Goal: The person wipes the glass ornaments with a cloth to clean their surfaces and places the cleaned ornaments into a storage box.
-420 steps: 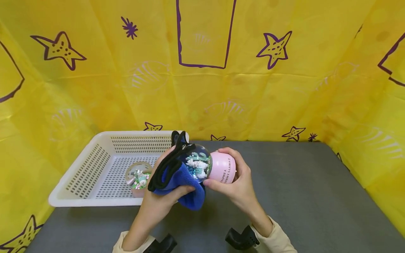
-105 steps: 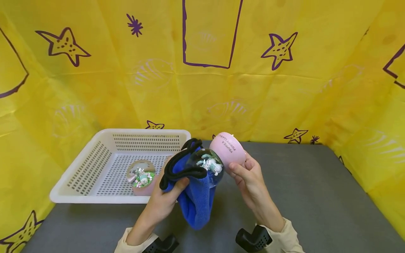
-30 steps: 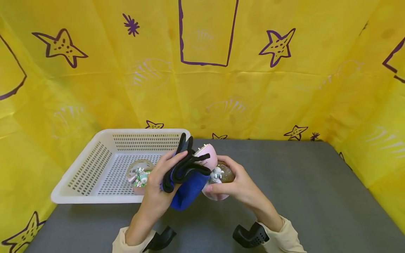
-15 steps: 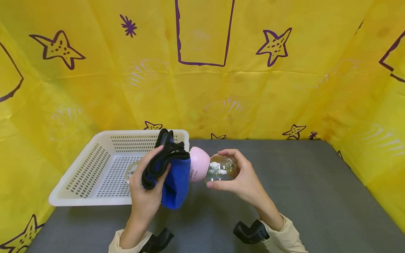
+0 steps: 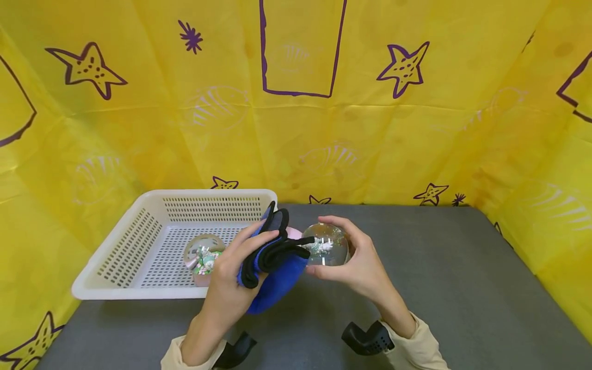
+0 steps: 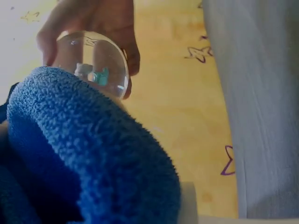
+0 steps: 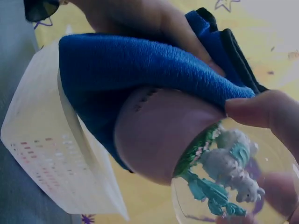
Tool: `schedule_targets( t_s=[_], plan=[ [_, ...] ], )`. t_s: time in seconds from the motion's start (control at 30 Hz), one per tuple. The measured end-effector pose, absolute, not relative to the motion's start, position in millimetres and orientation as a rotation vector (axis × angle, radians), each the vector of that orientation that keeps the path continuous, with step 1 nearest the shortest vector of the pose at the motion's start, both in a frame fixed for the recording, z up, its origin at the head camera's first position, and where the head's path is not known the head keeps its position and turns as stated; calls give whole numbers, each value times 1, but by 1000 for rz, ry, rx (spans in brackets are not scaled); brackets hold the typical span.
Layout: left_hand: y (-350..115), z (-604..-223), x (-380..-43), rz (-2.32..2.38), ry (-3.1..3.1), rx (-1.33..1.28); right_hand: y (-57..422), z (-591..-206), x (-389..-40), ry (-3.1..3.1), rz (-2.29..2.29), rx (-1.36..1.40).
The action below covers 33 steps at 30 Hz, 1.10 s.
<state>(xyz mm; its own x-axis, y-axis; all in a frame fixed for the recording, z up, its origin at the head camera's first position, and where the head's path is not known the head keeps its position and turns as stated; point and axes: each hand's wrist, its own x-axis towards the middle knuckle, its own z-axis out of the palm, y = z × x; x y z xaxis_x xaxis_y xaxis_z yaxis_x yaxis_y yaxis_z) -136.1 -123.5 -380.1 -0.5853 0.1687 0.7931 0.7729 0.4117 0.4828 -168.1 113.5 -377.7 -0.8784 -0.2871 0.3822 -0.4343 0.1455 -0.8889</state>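
Note:
My right hand (image 5: 365, 264) grips the clear glass ball of a snow globe (image 5: 333, 251), thumb and fingers on opposite sides. The globe lies on its side in the air, ball to the right, with a white llama and green cactus inside. My left hand (image 5: 231, 275) holds a bunched blue cloth (image 5: 279, 285) with black edging around the pink base (image 7: 163, 133). In the head view the cloth hides most of that base; the right wrist view shows the cloth wrapped over its bottom end. A second snow globe (image 5: 203, 262) with a pink base sits in the white basket (image 5: 139, 293).
The perforated plastic basket stands on the left of the grey table (image 5: 439, 288), close behind my left hand. Yellow cloth walls (image 5: 296, 133) with purple starfish drawings enclose the back and sides. A black wrist device (image 5: 367, 339) is strapped at each sleeve.
At first my right hand held the pink base and the cloth was on the glass; the globe has since been turned end for end. Over the last half second the cloth moved right, over the base.

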Motion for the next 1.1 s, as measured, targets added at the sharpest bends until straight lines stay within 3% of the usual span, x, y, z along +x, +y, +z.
schedule_targets(
  t_s=[0.27, 0.67, 1.1],
  plan=[
    [-130, -378, -136, -1260, -2130, -810, 116, -379, -169, -2162, 1836, 976],
    [-123, -376, -133, -1029, -2041, -1008, 115, -378, -171, -2077, 1861, 967],
    [-127, -379, -133, -1451, -2109, -878, 116, -376, -170, -1830, 1969, 1220]
  ],
)
